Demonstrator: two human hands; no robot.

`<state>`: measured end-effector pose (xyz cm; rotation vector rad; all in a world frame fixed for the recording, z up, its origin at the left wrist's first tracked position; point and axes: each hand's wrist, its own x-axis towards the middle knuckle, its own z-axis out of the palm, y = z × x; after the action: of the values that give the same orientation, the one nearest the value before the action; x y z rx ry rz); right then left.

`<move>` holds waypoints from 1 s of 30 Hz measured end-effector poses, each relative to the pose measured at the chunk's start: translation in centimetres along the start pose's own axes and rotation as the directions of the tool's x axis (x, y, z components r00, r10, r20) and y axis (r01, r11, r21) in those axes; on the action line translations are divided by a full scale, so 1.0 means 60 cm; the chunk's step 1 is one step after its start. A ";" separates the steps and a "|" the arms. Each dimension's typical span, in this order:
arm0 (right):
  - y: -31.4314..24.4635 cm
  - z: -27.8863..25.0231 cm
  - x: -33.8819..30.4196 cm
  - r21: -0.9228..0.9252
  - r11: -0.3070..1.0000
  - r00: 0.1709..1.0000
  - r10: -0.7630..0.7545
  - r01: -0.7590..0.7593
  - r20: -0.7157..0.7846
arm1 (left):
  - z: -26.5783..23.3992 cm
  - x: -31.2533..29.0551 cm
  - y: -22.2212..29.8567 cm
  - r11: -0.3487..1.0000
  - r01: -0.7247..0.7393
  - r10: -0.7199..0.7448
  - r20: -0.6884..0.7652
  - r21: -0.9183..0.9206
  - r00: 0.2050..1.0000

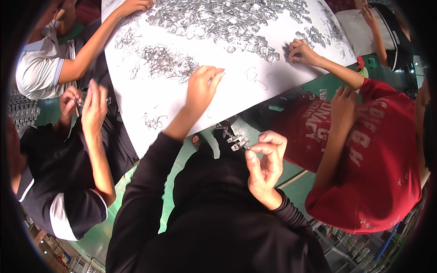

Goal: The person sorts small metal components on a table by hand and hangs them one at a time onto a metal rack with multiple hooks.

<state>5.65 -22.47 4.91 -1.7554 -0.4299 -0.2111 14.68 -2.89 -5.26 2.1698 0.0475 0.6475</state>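
In front of my chest, my right hand (267, 166) pinches a short string of small silver metal clips (237, 143) between thumb and fingers. The string trails up and left from the fingertips, toward the table's near edge. My left hand (203, 88) is over the white tabletop (227, 98), its fingers bent and pressed together. Whatever it may hold is too small to make out. A thin wire piece lies just below that hand. Left of it spreads a tangled heap of thin dark wire hooks (168, 61).
A large pile of flat silver metal pieces (218, 20) covers the far side of the table. A smaller wire cluster (155, 121) lies near the left edge. Co-workers sit close on both sides; one in a red shirt (373, 159) reaches over the table's right side.
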 end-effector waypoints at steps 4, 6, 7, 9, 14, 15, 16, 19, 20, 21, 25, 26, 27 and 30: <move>0.013 -0.003 0.008 -0.025 1.000 0.999 0.002 -0.001 0.048 | 0.110 0.099 -0.068 0.941 -0.028 -0.003 0.093 0.336 0.996; 0.015 -0.002 0.012 -0.011 1.000 0.998 -0.003 0.004 0.064 | 0.143 0.127 -0.076 0.870 -0.023 -0.046 0.128 0.493 0.991; 0.016 -0.002 0.011 -0.013 1.000 0.997 0.011 -0.010 0.077 | 0.149 0.135 -0.081 0.839 -0.046 -0.043 0.152 0.542 0.987; 0.019 -0.001 0.016 -0.023 1.000 0.995 -0.005 0.007 0.097 | 0.146 0.143 -0.099 0.813 -0.053 -0.115 0.250 0.579 0.961; 0.027 0.007 0.012 -0.006 1.000 0.994 0.029 -0.028 0.103 | 0.094 0.112 -0.105 0.839 -0.053 -0.103 0.254 0.541 0.962; 0.027 0.008 0.010 -0.018 0.999 0.995 0.031 -0.029 0.094 | 0.092 0.106 -0.105 0.856 -0.029 -0.110 0.237 0.516 0.965; 0.028 0.009 0.008 -0.021 0.998 0.996 0.053 -0.051 0.075 | 0.097 0.105 -0.102 0.858 -0.042 -0.092 0.233 0.513 0.968; 0.030 0.014 0.002 -0.047 0.998 0.998 0.041 -0.039 0.041 | 0.132 0.120 -0.084 0.818 -0.069 -0.120 0.286 0.572 0.951; 0.027 0.015 0.001 -0.056 0.998 0.999 0.024 -0.021 0.045 | 0.138 0.127 -0.087 0.799 -0.089 -0.114 0.296 0.594 0.948; 0.025 0.017 0.001 -0.066 0.998 0.999 0.007 -0.004 0.048 | 0.146 0.132 -0.096 0.780 -0.110 -0.109 0.307 0.616 0.945; 0.011 0.030 -0.013 -0.062 0.998 0.998 -0.004 0.008 0.065 | 0.135 0.144 -0.114 0.713 -0.146 -0.076 0.283 0.685 0.956; 0.009 0.033 -0.015 -0.067 0.998 0.998 -0.005 0.009 0.067 | 0.125 0.144 -0.106 0.724 -0.145 -0.068 0.279 0.674 0.958; 0.008 0.036 -0.017 -0.069 0.998 0.997 -0.006 0.011 0.071 | 0.109 0.138 -0.100 0.805 -0.003 -0.160 0.222 0.593 0.962; 0.014 0.045 -0.024 -0.071 0.997 1.000 0.016 -0.014 0.022 | 0.057 0.070 -0.057 0.942 0.312 -0.327 0.139 0.122 0.935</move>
<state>4.41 -20.24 3.03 -1.8318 -0.4300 -0.1987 20.53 -2.11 -7.74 2.2334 0.3491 0.2911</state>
